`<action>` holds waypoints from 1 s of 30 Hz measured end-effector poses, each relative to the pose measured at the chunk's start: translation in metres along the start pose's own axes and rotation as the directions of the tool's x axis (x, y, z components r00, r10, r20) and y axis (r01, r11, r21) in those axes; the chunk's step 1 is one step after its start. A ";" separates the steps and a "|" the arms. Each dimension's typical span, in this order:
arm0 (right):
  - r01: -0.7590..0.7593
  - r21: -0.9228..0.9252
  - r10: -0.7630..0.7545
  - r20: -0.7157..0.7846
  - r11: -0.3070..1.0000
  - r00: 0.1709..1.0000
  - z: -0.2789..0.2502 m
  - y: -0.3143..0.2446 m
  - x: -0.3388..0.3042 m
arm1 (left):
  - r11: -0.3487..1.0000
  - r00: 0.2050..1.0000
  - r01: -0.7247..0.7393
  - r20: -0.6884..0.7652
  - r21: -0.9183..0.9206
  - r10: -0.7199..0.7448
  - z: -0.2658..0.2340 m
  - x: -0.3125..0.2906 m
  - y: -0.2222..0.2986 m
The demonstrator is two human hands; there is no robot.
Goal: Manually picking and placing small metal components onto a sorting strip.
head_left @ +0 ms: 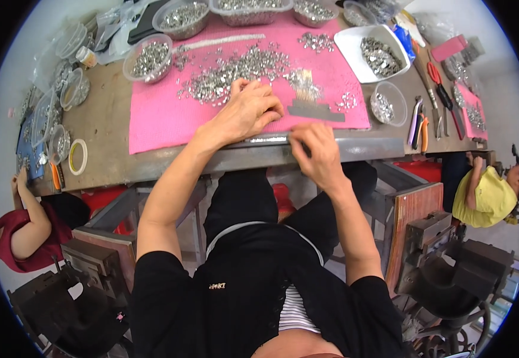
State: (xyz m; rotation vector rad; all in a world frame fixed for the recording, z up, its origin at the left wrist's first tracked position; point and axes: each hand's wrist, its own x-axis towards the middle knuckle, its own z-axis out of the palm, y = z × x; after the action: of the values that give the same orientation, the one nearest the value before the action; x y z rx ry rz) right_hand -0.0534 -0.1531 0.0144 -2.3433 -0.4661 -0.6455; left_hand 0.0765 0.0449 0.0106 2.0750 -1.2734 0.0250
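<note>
My left hand (249, 112) rests at the mat's front part, beside a pile of small shiny metal pieces (235, 74). Its fingers are bent and drawn together, and what they hold, if anything, is hidden. At the table's front edge, my right hand (320, 154) is closed with fingertips curled in, touching the end of a narrow row of shiny metal pieces (268, 139); its grip is too small to make out. That row lies between both hands. Just beyond my right hand, a grey stepped metal plate (316, 111) lies on the pink mat (164, 119).
Clear tubs of metal pieces (150, 58) and a white tray (364, 70) surround the mat. Pliers (416, 122) and red-handled scissors (439, 80) lie right; a tape roll (78, 157) lies left. One person in red (30, 232) and another in yellow (486, 200) sit at the sides.
</note>
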 end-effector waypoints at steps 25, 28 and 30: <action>-0.111 -0.188 0.128 0.082 0.976 0.988 0.019 0.062 0.104 | 0.973 0.961 0.091 -0.274 0.213 -0.030 0.008 -0.011 0.011; -0.088 -0.205 0.134 0.224 0.975 0.965 0.005 0.037 0.075 | 0.967 0.980 0.038 -0.199 0.253 0.013 0.008 -0.009 0.007; -0.054 -0.170 0.095 0.248 0.984 0.964 0.005 0.030 0.058 | 0.960 0.987 -0.006 -0.152 0.279 0.050 0.007 -0.009 0.007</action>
State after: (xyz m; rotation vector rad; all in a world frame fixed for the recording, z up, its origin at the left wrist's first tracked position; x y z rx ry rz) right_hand 0.0098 -0.1625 0.0284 -2.6007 -0.4498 -0.3575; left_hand 0.0640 0.0456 0.0059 2.2388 -1.2596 0.3952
